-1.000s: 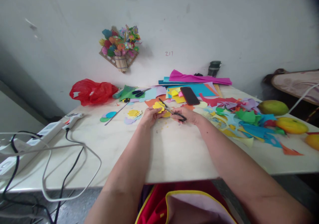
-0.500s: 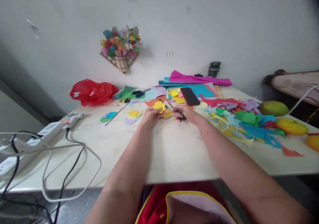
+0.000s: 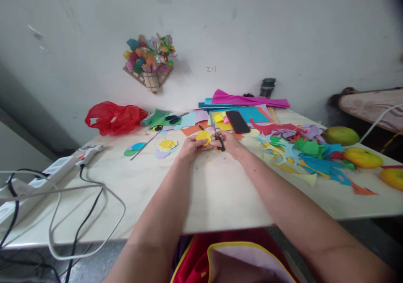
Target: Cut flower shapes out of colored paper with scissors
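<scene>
My left hand [image 3: 189, 147] pinches a small yellow paper flower shape [image 3: 203, 136] above the white table [image 3: 220, 190]. My right hand [image 3: 231, 142] grips black-handled scissors [image 3: 215, 131], whose blades point up and away, just right of the yellow piece. Tiny yellow offcuts lie on the table under both hands. A stack of cut yellow flower shapes [image 3: 166, 144] rests to the left of my left hand.
A black phone [image 3: 237, 121] lies on coloured paper sheets at the back. Paper scraps [image 3: 302, 153] cover the right side, beside mangoes [image 3: 341, 135]. A second pair of scissors [image 3: 174, 117], a red plastic bag [image 3: 113, 117], a glue gun [image 3: 90, 150] and cables [image 3: 78, 199] sit left.
The scissors have swung from pointing left across the yellow piece to pointing upward, and both hands shifted slightly away from me. The view has shifted slightly.
</scene>
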`<action>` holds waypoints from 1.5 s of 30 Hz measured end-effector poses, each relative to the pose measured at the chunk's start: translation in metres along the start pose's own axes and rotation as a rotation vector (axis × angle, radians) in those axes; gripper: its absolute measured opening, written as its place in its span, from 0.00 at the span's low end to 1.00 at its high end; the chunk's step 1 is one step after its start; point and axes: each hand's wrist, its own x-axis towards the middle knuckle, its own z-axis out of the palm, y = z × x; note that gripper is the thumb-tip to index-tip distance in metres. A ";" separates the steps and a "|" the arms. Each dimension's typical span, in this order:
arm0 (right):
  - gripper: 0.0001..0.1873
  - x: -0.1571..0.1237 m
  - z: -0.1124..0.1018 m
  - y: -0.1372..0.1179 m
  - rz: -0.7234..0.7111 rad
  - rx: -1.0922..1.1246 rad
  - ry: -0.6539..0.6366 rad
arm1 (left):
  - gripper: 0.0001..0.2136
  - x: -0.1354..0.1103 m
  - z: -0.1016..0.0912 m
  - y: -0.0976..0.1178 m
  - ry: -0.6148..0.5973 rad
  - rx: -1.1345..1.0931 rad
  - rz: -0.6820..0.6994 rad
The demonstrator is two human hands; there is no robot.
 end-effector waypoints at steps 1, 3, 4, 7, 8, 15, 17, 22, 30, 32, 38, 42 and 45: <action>0.25 0.000 0.002 0.000 0.007 0.003 0.026 | 0.12 0.000 0.001 -0.001 -0.004 -0.004 -0.001; 0.25 -0.001 0.006 -0.001 0.009 0.006 0.071 | 0.14 0.001 0.002 -0.002 -0.019 -0.011 -0.007; 0.25 -0.001 0.007 -0.001 0.002 0.009 0.089 | 0.14 0.001 0.003 -0.003 -0.029 -0.014 -0.010; 0.25 -0.001 0.009 -0.002 -0.032 0.018 0.131 | 0.15 0.001 0.004 -0.004 -0.037 -0.021 -0.016; 0.25 -0.001 0.009 -0.002 -0.041 0.019 0.144 | 0.14 0.001 0.004 -0.004 -0.034 -0.023 -0.016; 0.23 0.001 0.005 -0.003 -0.063 -0.008 0.139 | 0.12 -0.002 0.003 0.000 -0.051 -0.021 -0.023; 0.22 0.001 0.005 -0.003 -0.061 -0.029 0.135 | 0.13 -0.001 0.002 0.000 -0.058 -0.024 -0.021; 0.21 0.002 0.004 0.000 -0.063 -0.099 0.064 | 0.14 0.001 -0.001 -0.003 -0.021 -0.007 -0.006; 0.22 -0.003 -0.004 -0.003 -0.023 -0.150 -0.012 | 0.15 0.000 -0.002 -0.001 0.013 -0.060 0.035; 0.20 -0.004 -0.008 -0.003 0.012 -0.174 -0.057 | 0.15 0.001 -0.001 0.000 0.019 -0.060 0.039; 0.19 -0.007 -0.010 -0.002 0.064 -0.186 -0.215 | 0.14 0.004 -0.004 -0.003 0.029 -0.057 0.076; 0.18 -0.009 -0.007 -0.003 0.062 -0.184 -0.254 | 0.14 0.004 -0.004 -0.003 0.054 -0.078 0.057; 0.16 -0.009 -0.006 -0.002 0.058 -0.189 -0.270 | 0.14 0.004 -0.002 -0.002 0.081 -0.096 0.048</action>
